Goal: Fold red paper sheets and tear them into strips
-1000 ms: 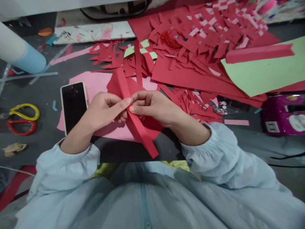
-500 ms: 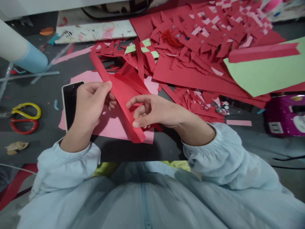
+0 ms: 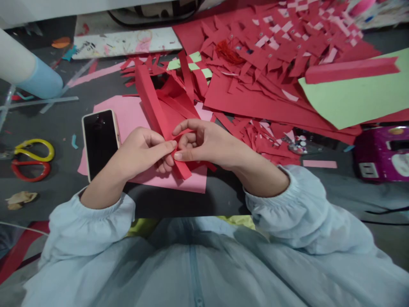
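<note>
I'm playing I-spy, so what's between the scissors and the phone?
In the head view, a small blue scrap lies there on the table, and a pink paper edge pokes out beside the phone.

A papercraft workspace, whether in a home or workshop unclear: cut red paper scraps point(image 3: 279, 152), a light green sheet point(image 3: 354, 100), yellow-and-red-handled scissors point(image 3: 35, 158) and a stained white board point(image 3: 126, 44) crowd a dark desk point(image 3: 223, 198).
</note>
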The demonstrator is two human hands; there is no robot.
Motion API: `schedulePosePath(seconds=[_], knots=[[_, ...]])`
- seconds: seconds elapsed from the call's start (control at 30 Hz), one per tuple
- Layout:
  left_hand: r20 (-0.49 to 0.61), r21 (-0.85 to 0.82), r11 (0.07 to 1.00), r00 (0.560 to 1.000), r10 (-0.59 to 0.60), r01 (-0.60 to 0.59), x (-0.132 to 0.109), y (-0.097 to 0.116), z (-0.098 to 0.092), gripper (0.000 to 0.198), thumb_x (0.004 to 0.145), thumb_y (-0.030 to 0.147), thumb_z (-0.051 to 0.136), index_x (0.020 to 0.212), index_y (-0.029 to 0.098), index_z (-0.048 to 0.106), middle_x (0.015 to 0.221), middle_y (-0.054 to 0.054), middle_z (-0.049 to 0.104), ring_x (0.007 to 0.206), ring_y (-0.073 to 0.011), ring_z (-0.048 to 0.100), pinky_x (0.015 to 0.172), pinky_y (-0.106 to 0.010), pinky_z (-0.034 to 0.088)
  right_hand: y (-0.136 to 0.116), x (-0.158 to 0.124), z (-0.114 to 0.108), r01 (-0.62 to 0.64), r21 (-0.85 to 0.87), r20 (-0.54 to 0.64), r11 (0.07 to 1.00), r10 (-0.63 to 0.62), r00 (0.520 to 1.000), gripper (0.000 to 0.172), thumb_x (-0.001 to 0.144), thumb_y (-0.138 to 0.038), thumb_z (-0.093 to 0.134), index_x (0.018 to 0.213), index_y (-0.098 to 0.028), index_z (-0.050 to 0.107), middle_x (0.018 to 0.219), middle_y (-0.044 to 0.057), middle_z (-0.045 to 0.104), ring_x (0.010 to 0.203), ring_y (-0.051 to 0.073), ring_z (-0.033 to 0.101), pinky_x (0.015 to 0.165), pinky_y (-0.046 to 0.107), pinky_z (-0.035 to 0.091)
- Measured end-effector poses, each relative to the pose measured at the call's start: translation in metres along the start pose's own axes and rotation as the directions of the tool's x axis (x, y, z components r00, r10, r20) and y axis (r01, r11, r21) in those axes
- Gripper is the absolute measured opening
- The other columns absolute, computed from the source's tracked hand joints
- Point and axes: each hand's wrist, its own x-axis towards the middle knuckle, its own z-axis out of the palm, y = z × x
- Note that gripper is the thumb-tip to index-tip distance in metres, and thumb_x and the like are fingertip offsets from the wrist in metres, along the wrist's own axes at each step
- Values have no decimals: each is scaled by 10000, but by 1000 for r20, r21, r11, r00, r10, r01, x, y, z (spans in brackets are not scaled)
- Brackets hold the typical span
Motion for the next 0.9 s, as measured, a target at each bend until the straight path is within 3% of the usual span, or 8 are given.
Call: schedulePosePath(seconds=[0.1, 0.23, 0.47, 0.67, 0.9], knots=[[-55, -36, 999, 998, -2, 0, 0, -1, 2, 350, 815, 265, 616, 476, 189, 652, 447, -28, 633, 387, -132, 597, 414, -211, 509, -4, -4, 1, 87, -172, -55, 981, -97, 994, 473, 554, -369, 894, 691, -195, 476, 519, -106, 428, 494, 38, 370, 468, 198, 286], [-72, -20, 1000, 997, 3, -4, 1, 0, 4, 350, 792, 223, 611, 444, 189, 630, 419, -13, 612, 372, -112, 574, 385, -178, 462, -6, -12, 5, 130, -379, 78, 916, -109, 991, 461, 705, -493, 777, 553, -181, 473, 500, -65, 413, 485, 44, 320, 454, 232, 222], [-50, -36, 999, 998, -41, 40, 4, -4, 7, 348, 777, 139, 535, 449, 185, 640, 424, -24, 620, 392, -113, 588, 404, -175, 467, -7, -17, 11, 208, -650, 143, 731, -151, 978, 423, 803, -341, 617, 521, -197, 336, 502, -72, 295, 496, 51, 243, 485, 254, 202], [-122, -5, 995, 988, -99, 99, 3, -2, 6, 374, 779, 145, 540, 413, 186, 605, 383, -30, 579, 348, -127, 554, 376, -209, 450, -10, -17, 11, 279, -725, 271, 629, -111, 956, 336, 789, -213, 523, 540, -196, 299, 525, -61, 269, 507, 61, 211, 506, 283, 171], [-207, 12, 1000, 978, -12, 15, 7, -4, -5, 337, 757, 174, 564, 424, 189, 606, 377, -31, 569, 344, -119, 535, 355, -200, 408, -10, -20, 10, 336, -708, 414, 621, -20, 910, 376, 771, -180, 539, 551, -194, 234, 584, -66, 173, 562, 82, 128, 522, 295, 138]])
